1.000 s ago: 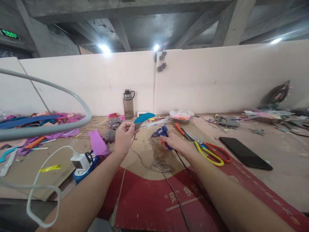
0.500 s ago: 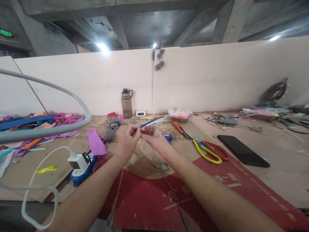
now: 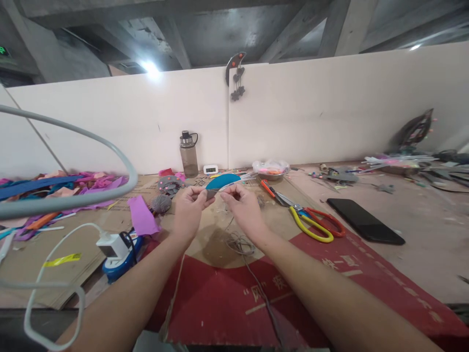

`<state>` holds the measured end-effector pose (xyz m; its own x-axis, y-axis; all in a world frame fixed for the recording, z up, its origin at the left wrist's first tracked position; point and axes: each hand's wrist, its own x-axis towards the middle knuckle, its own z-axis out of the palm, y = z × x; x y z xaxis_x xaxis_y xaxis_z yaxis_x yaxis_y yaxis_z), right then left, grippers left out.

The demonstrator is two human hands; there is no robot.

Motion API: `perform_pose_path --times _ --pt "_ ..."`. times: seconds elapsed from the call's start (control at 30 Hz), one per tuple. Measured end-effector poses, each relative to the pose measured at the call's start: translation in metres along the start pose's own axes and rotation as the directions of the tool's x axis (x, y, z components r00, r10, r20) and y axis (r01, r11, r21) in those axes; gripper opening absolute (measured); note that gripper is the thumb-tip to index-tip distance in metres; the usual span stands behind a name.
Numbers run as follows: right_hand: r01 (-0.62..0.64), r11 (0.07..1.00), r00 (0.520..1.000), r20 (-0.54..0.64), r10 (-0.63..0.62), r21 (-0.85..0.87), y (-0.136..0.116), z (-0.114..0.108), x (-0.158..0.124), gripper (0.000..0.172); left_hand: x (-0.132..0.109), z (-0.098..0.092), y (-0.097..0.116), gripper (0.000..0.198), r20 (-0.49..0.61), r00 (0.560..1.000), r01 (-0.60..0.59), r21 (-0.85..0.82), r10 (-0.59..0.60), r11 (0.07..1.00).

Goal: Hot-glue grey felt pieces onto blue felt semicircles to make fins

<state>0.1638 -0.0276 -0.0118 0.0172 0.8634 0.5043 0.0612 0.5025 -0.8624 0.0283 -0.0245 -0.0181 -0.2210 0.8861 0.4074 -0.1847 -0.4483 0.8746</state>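
Observation:
A blue, round-edged flat piece [image 3: 224, 180], probably felt, with a grey strip along its lower edge is held up in front of me. My left hand [image 3: 191, 208] pinches its left end between thumb and fingers. Close to the right end, my right hand [image 3: 240, 205] has thumb and forefinger pressed together along the grey edge; my fingers hide exactly what they grip. Beneath the hands lies a loose coil of grey cord [image 3: 240, 243], its tail running toward the front edge.
Scissors [image 3: 311, 220] with red and yellow handles and a black phone [image 3: 366, 221] lie to the right. A bottle [image 3: 189, 159] and a bowl [image 3: 271, 171] stand behind. Fabric scraps [image 3: 144, 216], a charger [image 3: 112, 244] and a grey curved tube [image 3: 126, 164] are at left.
The blue piece has turned so its broad face shows, where before it looked like a thin edge. My hands have moved slightly apart. The whole view has shifted a little.

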Motion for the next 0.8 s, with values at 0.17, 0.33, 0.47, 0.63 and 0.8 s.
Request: perform_pose_path --times 0.17,0.33,0.47,0.63,0.8 --pt "0.025 0.995 0.998 -0.05 -0.03 -0.1 0.0 -0.004 0.001 0.021 -0.004 0.002 0.0 0.019 0.026 0.998 0.053 -0.035 -0.052 0.998" --pt "0.035 0.987 0.996 -0.07 -0.046 -0.159 0.003 -0.004 0.002 0.026 -0.006 0.004 0.002 0.02 0.041 0.995 0.098 -0.085 -0.095 0.992" --pt "0.064 0.979 0.995 -0.065 -0.078 -0.195 0.004 -0.004 0.001 0.028 -0.008 0.007 0.006 0.02 0.034 0.992 0.124 -0.111 -0.121 0.986" --pt "0.066 0.972 0.993 -0.079 -0.086 -0.227 0.001 -0.004 0.0 0.028 -0.01 0.008 0.009 0.019 0.049 0.989 0.146 -0.12 -0.141 0.982" --pt "0.075 0.961 0.99 -0.098 -0.105 -0.268 0.0 -0.005 0.0 0.024 -0.011 0.009 0.009 0.02 0.047 0.988 0.152 -0.118 -0.147 0.981"
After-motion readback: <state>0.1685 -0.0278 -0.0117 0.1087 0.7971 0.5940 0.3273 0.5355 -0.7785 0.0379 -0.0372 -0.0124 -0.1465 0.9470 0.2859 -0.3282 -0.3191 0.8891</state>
